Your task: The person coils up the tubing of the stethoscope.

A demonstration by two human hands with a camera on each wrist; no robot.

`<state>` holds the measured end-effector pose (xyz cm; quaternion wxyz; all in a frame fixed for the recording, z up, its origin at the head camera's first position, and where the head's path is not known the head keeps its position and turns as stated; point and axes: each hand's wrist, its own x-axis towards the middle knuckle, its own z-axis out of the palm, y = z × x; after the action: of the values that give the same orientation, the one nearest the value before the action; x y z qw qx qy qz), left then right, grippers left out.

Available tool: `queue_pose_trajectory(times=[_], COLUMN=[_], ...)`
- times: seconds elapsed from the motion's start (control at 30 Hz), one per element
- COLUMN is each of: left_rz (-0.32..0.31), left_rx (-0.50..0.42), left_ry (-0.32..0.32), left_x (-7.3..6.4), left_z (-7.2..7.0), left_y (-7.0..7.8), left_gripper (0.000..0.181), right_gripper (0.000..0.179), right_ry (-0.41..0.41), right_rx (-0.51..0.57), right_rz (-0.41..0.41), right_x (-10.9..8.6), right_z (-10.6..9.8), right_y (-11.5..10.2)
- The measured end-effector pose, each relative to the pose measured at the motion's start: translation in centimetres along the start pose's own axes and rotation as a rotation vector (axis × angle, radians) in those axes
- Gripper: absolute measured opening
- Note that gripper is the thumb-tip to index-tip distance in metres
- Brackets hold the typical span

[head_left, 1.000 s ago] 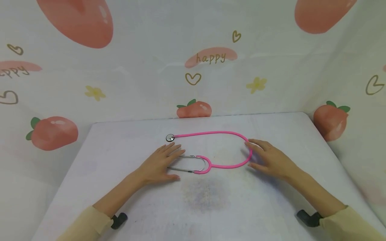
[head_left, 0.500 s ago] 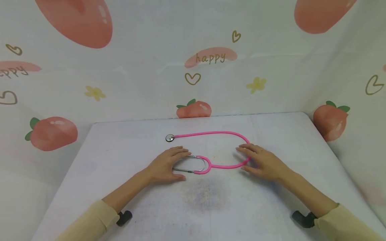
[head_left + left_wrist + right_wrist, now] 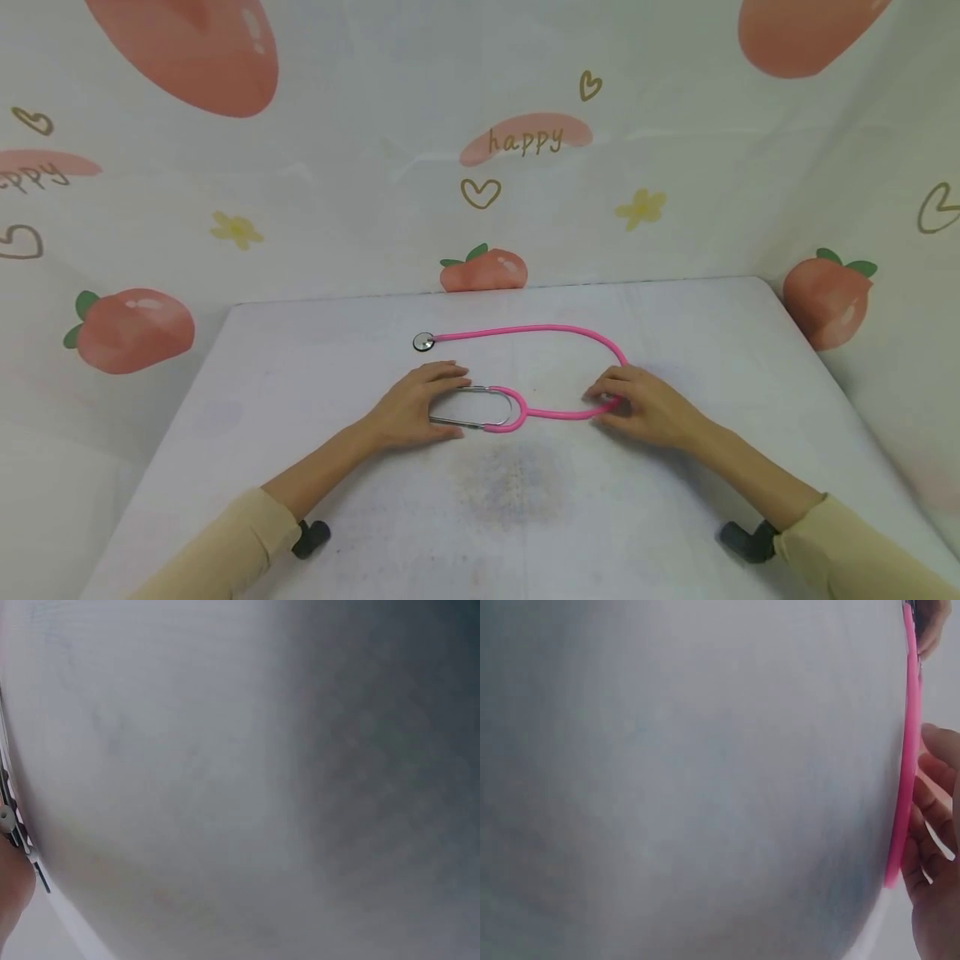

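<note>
A stethoscope lies on the table, its pink tube bent in a wide loop and its round chest piece at the far left end. My left hand spans the metal ear tubes, fingers on the far side and thumb on the near side; their ear ends are hidden under it. Over the right bend of the loop is my right hand, fingers bent and thumb apart. Beside these fingers the pink tube runs in the right wrist view; firm contact cannot be made out.
The white table has a greyish stain near its middle. A cloth backdrop with peach prints rises behind and at both sides. Dark wrist mounts sit at the cuffs. Mostly blurred white surface fills the left wrist view.
Both hands have moved inward and lower over the stethoscope, the left rightward, the right leftward. The right fingers have bent in around the tube. The stethoscope lies as before.
</note>
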<state>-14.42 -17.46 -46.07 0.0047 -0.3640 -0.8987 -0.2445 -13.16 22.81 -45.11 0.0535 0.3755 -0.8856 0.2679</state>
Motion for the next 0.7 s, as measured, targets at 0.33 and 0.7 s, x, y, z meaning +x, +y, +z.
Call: queue_pose_trajectory(times=[0.33,0.7], left_rz=[0.043,0.007], left_rx=[0.025,0.007], left_ry=[0.051,0.107], left_x=[0.07,0.11], left_z=[0.15,-0.45], left_y=[-0.34,-0.39], left_gripper=[0.063,0.055], right_gripper=[0.021,0.022], right_ry=[-0.053,-0.048], right_rx=[0.026,0.026], right_rz=[-0.004,-0.012], right_x=[0.28,0.44], right_z=[-0.03,-0.64], right_y=[0.54,0.43])
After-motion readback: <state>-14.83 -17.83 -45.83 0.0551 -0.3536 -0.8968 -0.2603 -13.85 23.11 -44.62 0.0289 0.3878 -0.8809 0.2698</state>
